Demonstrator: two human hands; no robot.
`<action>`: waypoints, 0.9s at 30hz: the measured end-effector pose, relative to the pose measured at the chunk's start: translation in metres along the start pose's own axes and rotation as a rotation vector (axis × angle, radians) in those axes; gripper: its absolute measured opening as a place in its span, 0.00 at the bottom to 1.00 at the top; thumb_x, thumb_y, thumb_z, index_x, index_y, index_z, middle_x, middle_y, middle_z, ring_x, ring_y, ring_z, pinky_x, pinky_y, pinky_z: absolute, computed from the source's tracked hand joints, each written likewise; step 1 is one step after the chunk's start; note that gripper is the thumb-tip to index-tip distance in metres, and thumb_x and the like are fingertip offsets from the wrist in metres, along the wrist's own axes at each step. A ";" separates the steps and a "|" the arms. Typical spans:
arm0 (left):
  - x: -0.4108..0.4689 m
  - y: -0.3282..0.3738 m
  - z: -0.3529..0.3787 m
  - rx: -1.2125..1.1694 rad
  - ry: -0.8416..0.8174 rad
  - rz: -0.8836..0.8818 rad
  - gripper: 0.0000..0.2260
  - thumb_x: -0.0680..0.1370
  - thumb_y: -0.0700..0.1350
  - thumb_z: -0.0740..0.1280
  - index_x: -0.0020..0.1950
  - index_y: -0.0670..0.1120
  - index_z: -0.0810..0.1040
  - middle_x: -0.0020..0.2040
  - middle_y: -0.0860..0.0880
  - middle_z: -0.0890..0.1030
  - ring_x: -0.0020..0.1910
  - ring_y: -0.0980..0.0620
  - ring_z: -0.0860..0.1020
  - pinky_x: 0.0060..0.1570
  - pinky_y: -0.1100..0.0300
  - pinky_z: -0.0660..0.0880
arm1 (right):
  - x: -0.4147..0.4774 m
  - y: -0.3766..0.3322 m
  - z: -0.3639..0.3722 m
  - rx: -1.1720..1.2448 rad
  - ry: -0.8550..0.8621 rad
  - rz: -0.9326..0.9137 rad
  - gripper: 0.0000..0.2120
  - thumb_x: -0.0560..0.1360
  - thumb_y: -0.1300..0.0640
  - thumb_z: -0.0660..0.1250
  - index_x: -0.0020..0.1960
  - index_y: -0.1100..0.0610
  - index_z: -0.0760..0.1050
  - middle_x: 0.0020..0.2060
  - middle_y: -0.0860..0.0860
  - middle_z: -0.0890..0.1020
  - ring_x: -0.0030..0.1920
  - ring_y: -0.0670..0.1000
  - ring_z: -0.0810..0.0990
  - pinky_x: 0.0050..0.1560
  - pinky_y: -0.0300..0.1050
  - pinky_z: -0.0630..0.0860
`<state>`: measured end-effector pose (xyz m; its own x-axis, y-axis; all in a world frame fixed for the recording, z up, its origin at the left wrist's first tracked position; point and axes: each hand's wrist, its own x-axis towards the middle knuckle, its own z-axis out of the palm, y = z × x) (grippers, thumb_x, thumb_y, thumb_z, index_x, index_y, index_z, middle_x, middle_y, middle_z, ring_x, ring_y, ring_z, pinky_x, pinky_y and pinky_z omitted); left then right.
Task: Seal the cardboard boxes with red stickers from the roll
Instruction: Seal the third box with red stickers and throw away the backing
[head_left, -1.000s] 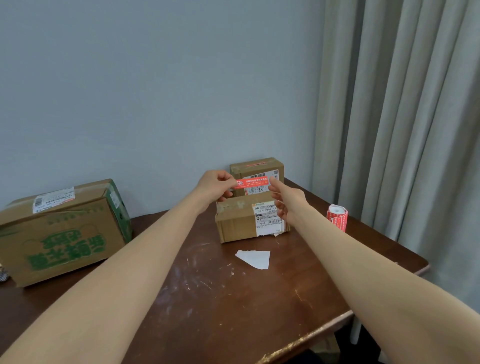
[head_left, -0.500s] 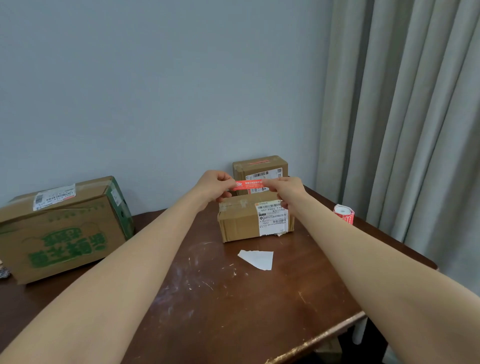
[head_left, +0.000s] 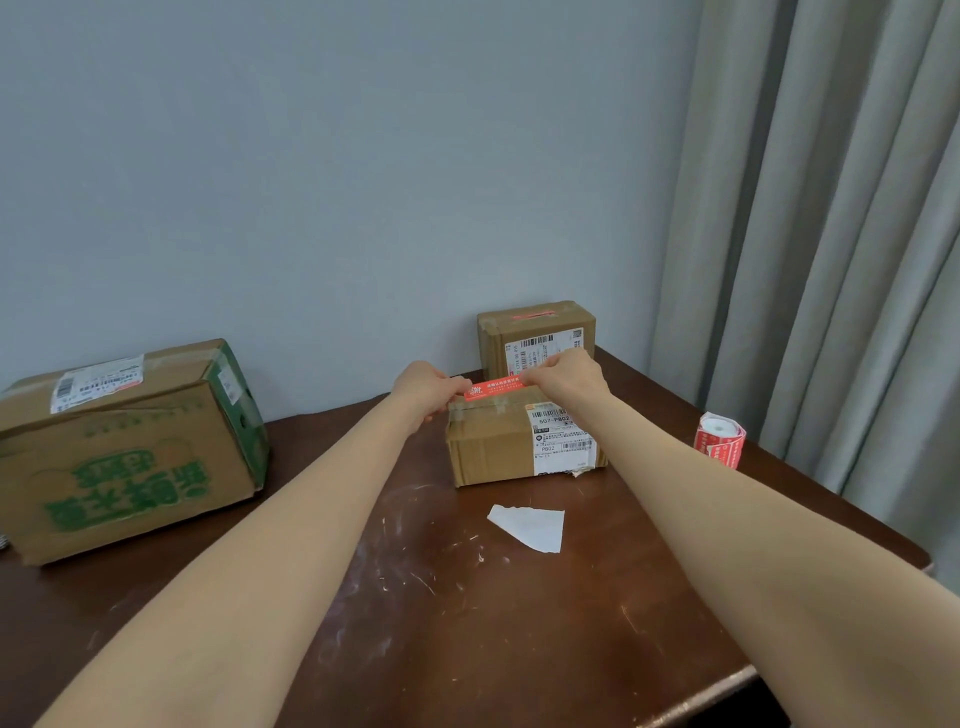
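Red sticker: a narrow red strip with small white print, stretched out lengthwise and sloping slightly down to the left; it hangs just over the top rear edge of the middle box, and contact with the box cannot be told.
Left hand: its fingers pinch the sticker's left end, above the middle box's left top corner.
Right hand: curled, gripping the sticker's right end, above the middle box's top.
Middle box: brown cardboard, taped along the top seam, with a white shipping label wrapped over its right front.
Rear box: just behind the middle box, with a red strip across its top.
Roll: red stickers, standing to the right of the middle box, near the curtain.
Paper scrap: white, flat on the worktop in front of the middle box.
Large box: green print, well to the left of the middle box.
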<state>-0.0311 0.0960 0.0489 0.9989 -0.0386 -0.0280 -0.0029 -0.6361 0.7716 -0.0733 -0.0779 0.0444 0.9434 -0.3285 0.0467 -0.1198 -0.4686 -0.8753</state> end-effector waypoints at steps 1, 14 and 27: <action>0.003 -0.001 0.001 0.052 0.009 0.005 0.12 0.76 0.49 0.69 0.42 0.41 0.78 0.33 0.48 0.73 0.32 0.53 0.70 0.32 0.61 0.66 | 0.002 0.000 0.002 -0.041 -0.002 -0.001 0.16 0.72 0.54 0.71 0.30 0.55 0.68 0.28 0.52 0.76 0.32 0.52 0.78 0.42 0.48 0.77; 0.025 -0.011 0.015 0.312 0.064 -0.010 0.16 0.76 0.55 0.68 0.49 0.42 0.78 0.43 0.46 0.79 0.44 0.48 0.78 0.43 0.56 0.74 | 0.015 0.004 0.016 -0.390 0.026 0.011 0.13 0.73 0.50 0.68 0.35 0.54 0.67 0.33 0.49 0.73 0.38 0.52 0.75 0.33 0.42 0.66; 0.030 -0.014 0.018 0.340 0.044 -0.025 0.16 0.73 0.56 0.71 0.43 0.43 0.76 0.39 0.47 0.77 0.38 0.51 0.76 0.36 0.59 0.70 | 0.014 0.000 0.018 -0.438 0.005 0.020 0.12 0.74 0.50 0.67 0.37 0.54 0.67 0.36 0.50 0.75 0.44 0.54 0.78 0.36 0.43 0.68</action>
<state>-0.0023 0.0900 0.0258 0.9999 0.0085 -0.0114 0.0131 -0.8571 0.5150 -0.0547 -0.0678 0.0359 0.9381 -0.3445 0.0349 -0.2590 -0.7651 -0.5896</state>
